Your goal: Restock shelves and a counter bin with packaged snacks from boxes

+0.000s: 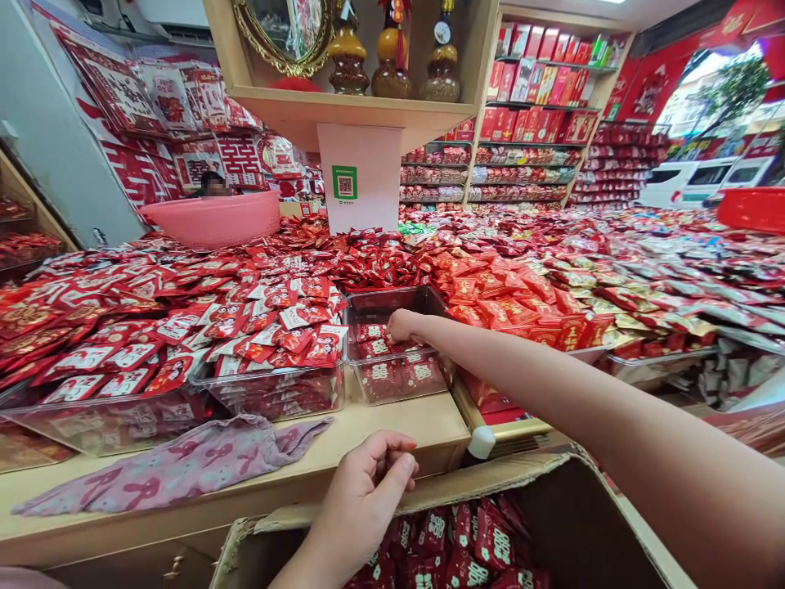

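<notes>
My right hand (401, 325) reaches forward into a clear plastic bin (392, 307), fingers curled down among the red candy packets (398, 372) at its bottom; what the fingers grip is hidden. My left hand (368, 491) hovers close to me over an open cardboard box (552, 491), fingers curled into a loose fist with nothing visible in them. The box holds several red packets (466, 544) printed with white characters.
Clear bins piled with red packets (263, 327) cover the wooden counter (398, 425). A pink patterned cloth (184, 462) lies on the counter's front. A pink basin (214, 217) stands behind, shelves of red boxes (540, 82) beyond, and a white post with a QR code (344, 182).
</notes>
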Motion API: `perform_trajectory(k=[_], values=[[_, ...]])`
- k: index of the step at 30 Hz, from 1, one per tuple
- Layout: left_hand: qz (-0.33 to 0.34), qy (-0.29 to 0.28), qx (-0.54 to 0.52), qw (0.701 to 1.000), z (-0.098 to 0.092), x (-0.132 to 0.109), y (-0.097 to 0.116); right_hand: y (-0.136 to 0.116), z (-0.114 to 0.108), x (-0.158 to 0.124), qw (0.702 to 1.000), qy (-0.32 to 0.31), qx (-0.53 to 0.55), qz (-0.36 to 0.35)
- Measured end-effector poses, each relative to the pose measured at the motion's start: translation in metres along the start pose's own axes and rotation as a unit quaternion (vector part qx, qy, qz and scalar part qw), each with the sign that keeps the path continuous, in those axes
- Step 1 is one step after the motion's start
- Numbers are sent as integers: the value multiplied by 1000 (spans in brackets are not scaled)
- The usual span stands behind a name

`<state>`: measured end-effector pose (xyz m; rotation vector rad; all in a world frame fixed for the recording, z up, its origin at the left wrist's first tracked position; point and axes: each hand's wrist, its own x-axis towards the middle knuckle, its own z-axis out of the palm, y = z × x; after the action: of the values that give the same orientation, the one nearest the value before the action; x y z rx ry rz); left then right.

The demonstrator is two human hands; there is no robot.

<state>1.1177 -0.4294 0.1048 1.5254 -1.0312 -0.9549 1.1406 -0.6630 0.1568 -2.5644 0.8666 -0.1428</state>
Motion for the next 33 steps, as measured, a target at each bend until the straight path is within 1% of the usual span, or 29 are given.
perform_trajectory(k=[3, 6, 10, 13, 15, 20, 25, 29, 33], values=[[0, -5, 15, 1000, 1, 0, 0, 0, 2, 3, 995, -74, -53, 33], [1, -6, 14, 1000, 2, -1, 2, -3, 4, 3, 991, -99, -79, 42], [-2, -6, 12, 1000, 2, -1, 3, -5, 3, -2, 993, -82, -76, 33], [0, -9, 15, 1000, 2, -1, 3, -4, 0, -7, 996, -60, -64, 12], [2, -10, 22, 1000, 2, -2, 3, -2, 0, -7, 997, -48, -57, -15], [9, -16, 33, 999, 3, -1, 2, -3, 6, -1, 992, -46, -74, -93], [8, -22, 38, 999, 2, 0, 0, -9, 8, 3, 983, -20, -118, -137], [4, -24, 41, 999, 2, -1, 1, -9, 7, 3, 980, -11, -130, -150], [8, -27, 57, 998, 2, -1, 2, -9, 7, 1, 982, -15, -129, -135]])
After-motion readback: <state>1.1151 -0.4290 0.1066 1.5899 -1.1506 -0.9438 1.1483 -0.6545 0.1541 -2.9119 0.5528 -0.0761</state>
